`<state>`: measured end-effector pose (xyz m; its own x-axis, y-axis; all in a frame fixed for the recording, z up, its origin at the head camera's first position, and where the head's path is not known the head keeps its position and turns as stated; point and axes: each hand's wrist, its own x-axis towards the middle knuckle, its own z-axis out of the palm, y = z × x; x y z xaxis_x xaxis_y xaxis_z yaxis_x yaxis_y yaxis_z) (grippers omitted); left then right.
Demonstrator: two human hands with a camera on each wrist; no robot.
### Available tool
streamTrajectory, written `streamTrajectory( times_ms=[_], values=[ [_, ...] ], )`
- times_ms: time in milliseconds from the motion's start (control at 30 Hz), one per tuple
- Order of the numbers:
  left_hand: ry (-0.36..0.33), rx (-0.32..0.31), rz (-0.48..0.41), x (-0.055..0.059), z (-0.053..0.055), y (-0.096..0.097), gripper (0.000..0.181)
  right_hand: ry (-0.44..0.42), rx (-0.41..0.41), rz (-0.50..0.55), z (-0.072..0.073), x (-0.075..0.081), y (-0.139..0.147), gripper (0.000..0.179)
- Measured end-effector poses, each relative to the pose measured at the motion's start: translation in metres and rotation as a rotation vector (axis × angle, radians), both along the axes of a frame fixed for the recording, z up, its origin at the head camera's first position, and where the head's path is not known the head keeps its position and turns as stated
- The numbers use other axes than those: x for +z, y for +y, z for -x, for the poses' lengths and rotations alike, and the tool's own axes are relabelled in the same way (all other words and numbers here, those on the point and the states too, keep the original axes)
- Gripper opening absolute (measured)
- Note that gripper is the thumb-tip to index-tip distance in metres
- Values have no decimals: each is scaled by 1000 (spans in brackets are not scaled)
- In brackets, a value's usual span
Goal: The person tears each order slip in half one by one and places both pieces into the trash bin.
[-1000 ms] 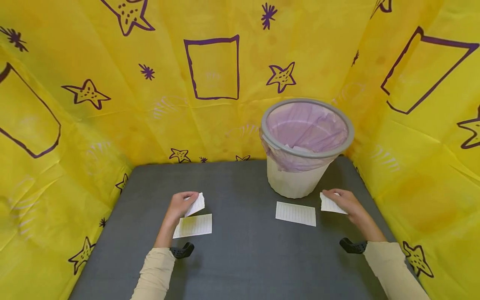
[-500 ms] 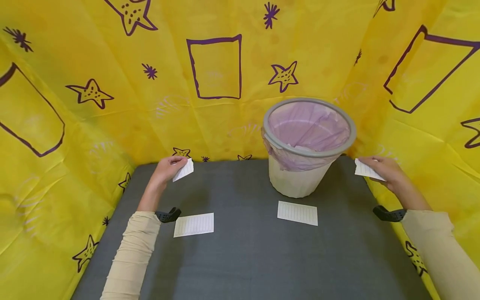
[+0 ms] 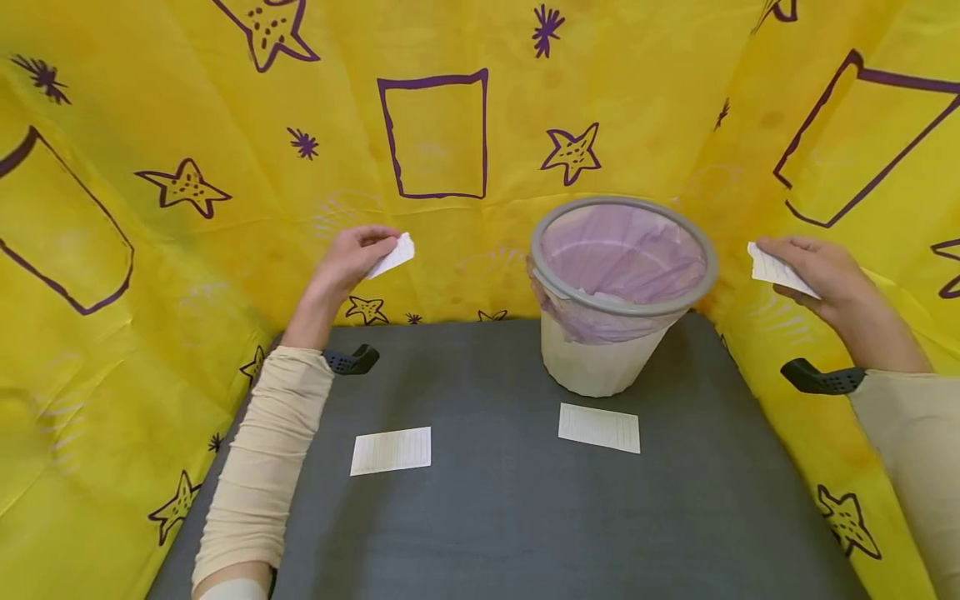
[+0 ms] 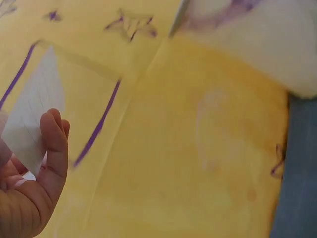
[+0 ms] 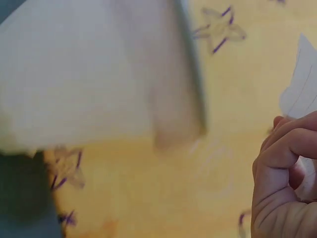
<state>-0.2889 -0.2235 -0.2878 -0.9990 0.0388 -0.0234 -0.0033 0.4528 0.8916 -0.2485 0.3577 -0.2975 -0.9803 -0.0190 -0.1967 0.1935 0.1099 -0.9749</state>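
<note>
My left hand (image 3: 351, 260) is raised above the far left of the table, pinching a torn piece of lined paper (image 3: 394, 255). In the left wrist view the paper (image 4: 37, 109) stands up between thumb and curled fingers. My right hand (image 3: 825, 271), raised to the right of the bin, pinches another torn lined piece (image 3: 778, 268). This right-hand piece (image 5: 303, 84) shows at the edge of the right wrist view. The white bin (image 3: 592, 358) has a grey rim and a lilac liner bag (image 3: 622, 254), with some white scraps visible inside.
Two lined paper slips lie flat on the dark grey table (image 3: 480, 517): a left slip (image 3: 392, 451) and a right slip (image 3: 599, 427) in front of the bin. Yellow patterned cloth (image 3: 431, 137) walls the table at the back and both sides.
Both hands have lifted up and away from the table with their torn pieces, the right one also moving outward to the right. The slips and bin stay in place.
</note>
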Motion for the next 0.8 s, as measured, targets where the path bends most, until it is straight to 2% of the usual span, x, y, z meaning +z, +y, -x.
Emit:
streamTrajectory(
  times_ms=[100, 167, 267, 400, 533, 600, 667, 733, 800],
  values=[
    [38, -95, 6, 7, 8, 45, 36, 42, 12, -4, 3, 13, -18, 17],
    [52, -168, -2, 12, 10, 72, 33, 68, 31, -55, 6, 19, -37, 17],
    [54, -250, -7, 15, 9, 98, 30, 84, 63, -152, 11, 22, -64, 18],
    [49, -295, -26, 12, 13, 120, 28, 69, 96, -199, 16, 18, -82, 20],
    [61, -347, -25, 13, 23, 159, 31, 55, 113, -232, 26, 19, -94, 18],
    [99, -391, 56, 14, 27, 181, 38, 92, 124, -318, 32, 21, -103, 30],
    [140, -408, 198, 14, 29, 201, 49, 193, 135, -443, 38, 21, -112, 49],
    [181, -409, 347, 12, 29, 216, 58, 308, 137, -587, 41, 21, -120, 62],
    [201, -387, 458, 10, 27, 225, 63, 416, 143, -688, 42, 20, -127, 65]
  ],
)
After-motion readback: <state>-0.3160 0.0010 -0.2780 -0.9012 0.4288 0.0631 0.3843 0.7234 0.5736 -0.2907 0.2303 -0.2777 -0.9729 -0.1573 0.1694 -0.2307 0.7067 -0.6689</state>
